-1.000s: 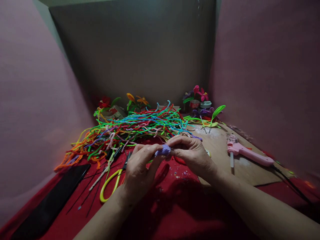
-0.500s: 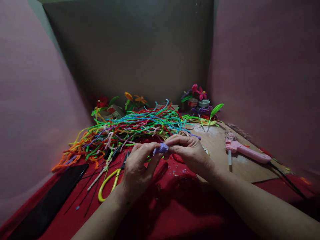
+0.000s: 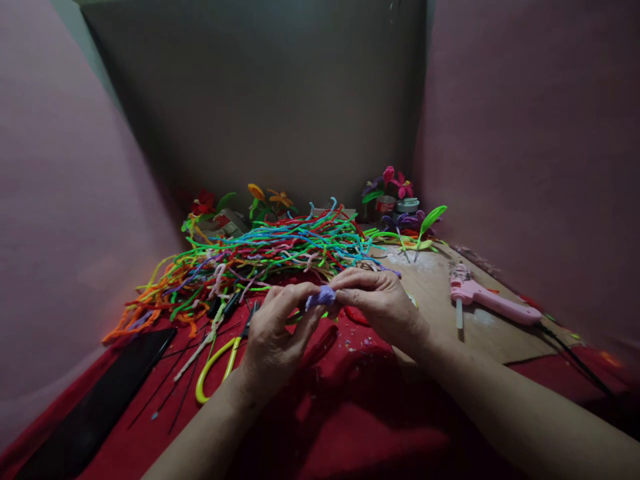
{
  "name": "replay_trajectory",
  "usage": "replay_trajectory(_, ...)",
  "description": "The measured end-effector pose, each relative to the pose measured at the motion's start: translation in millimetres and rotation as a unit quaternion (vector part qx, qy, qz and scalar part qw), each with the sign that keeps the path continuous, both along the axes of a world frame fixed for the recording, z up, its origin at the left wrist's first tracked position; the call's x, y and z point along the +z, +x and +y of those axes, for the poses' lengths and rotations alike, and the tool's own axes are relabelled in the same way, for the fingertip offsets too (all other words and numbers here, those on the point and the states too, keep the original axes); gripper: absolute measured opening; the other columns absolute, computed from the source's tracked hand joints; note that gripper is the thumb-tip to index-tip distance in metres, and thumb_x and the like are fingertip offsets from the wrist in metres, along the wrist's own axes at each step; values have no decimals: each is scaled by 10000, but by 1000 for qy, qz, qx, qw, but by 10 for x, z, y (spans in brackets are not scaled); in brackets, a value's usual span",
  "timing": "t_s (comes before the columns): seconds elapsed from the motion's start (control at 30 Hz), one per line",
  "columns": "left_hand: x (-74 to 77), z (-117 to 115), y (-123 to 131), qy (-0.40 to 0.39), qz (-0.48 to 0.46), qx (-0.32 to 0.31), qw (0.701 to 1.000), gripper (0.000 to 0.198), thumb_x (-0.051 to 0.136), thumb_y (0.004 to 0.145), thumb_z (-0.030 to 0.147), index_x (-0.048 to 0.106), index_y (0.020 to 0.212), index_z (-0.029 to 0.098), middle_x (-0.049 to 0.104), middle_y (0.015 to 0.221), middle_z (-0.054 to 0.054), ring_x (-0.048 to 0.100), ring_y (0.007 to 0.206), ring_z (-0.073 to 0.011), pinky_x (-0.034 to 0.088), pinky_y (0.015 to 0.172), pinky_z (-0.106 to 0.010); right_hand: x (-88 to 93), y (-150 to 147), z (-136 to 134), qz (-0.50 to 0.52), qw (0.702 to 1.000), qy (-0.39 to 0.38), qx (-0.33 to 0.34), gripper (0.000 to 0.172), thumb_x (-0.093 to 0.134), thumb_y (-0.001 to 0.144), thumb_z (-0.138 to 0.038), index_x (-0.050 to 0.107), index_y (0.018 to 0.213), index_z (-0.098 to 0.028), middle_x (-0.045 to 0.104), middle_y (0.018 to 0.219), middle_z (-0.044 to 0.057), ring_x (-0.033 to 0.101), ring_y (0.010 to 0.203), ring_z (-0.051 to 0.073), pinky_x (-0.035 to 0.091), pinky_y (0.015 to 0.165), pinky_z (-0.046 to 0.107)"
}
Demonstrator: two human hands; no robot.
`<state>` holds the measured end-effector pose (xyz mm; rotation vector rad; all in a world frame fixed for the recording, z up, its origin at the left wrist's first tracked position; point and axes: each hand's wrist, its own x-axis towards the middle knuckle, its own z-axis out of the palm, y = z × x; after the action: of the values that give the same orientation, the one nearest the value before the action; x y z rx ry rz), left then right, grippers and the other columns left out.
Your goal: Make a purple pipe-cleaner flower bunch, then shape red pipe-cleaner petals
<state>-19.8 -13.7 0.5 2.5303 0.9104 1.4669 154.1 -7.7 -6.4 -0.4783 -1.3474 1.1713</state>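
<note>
A small fuzzy purple piece, seemingly bent pipe cleaner, is pinched between my two hands above the red cloth. My left hand grips its left end between thumb and forefinger. From the other side, the thumb and fingertips of my right hand close on its right end. Fingers partly cover the piece, so its full shape is hidden. Just left of my left hand lie scissors with yellow handles, their dark blades pointing away.
Behind my hands spreads a heap of colourful pipe cleaners. A pink glue gun rests on a brown board at right. Thin dark wires and a black flat object lie left. Fuzzy flowers stand at the back.
Both hands keep almost the same place and hold on the purple piece. Only a very slight shift of the fingers and of the whole view shows.
</note>
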Motion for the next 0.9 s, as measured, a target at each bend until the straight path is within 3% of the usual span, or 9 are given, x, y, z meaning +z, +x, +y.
replay_trajectory(0.23,18,3,6,21,11,4,1000,222,587,783,99,558,981,195,649,864,-25,577,770,-132,453,699,-281,51,22,-48,-30,1000,10,-2,132,607,792,-226,722,783,-163,637,792,43,607,647,127,505,644,301)
replay_trajectory(0.4,17,5,29,80,36,8,996,244,602,775,95,542,985,205,656,857,-6,582,757,-111,442,706,-263,85,8,-87,-69,995,13,-65,110,696,708,-253,713,754,-155,638,751,33,574,625,106,473,587,253)
replay_trajectory(0.53,6,17,39,119,49,20,991,256,605,769,96,537,986,215,669,860,-12,596,761,-125,436,712,-283,115,-18,-117,-55,996,-9,-65,138,723,669,-280,696,722,-155,630,712,16,528,529,74,445,507,225)
replay_trajectory(0.9,-17,61,-3,161,90,43,982,272,599,769,112,531,1013,213,664,855,-32,604,756,-141,433,722,-303,121,-19,-120,-68,995,-4,-73,101,710,683,-230,692,757,-165,631,684,2,548,593,92,454,575,234)
